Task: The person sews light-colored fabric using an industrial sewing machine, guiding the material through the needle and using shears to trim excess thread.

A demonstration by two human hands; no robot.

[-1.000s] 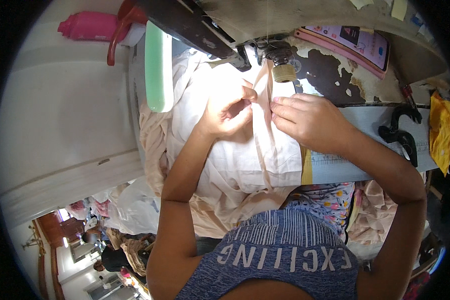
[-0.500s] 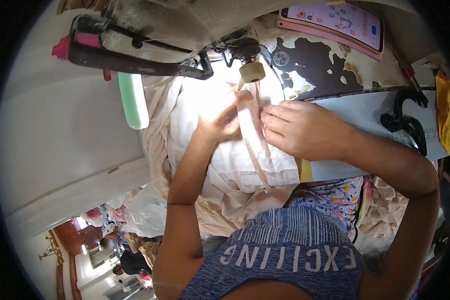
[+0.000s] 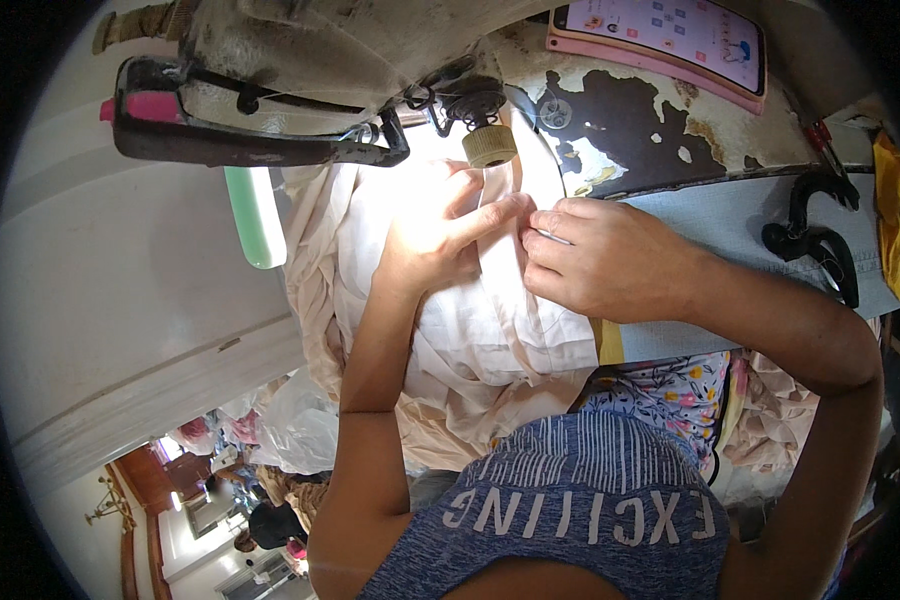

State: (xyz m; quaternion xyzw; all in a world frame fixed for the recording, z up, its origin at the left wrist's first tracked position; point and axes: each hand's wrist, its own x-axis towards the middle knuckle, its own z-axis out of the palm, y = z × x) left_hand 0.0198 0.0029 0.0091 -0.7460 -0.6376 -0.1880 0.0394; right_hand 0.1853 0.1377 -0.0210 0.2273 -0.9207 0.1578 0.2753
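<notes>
Cream-white fabric lies bunched under the sewing machine head, brightly lit near the needle area. A folded strip of it runs from the machine down towards me. My left hand grips the fabric left of this strip, its thumb stretched across the fold. Close against that thumb, my right hand pinches the strip's right edge between thumb and fingertips. Just above both hands hangs a round tan knob on the machine. The needle and presser foot are hidden.
A pink-cased phone lies at the far right on the worn machine bed. On the grey-blue board sits a black curved metal part. A light green bar hangs at left. Patterned cloth is near my lap. People are in the background lower left.
My left thumb has reached right across the strip to meet my right fingertips. My right hand has barely moved. The view has shifted slightly, with the machine head now a little further left.
</notes>
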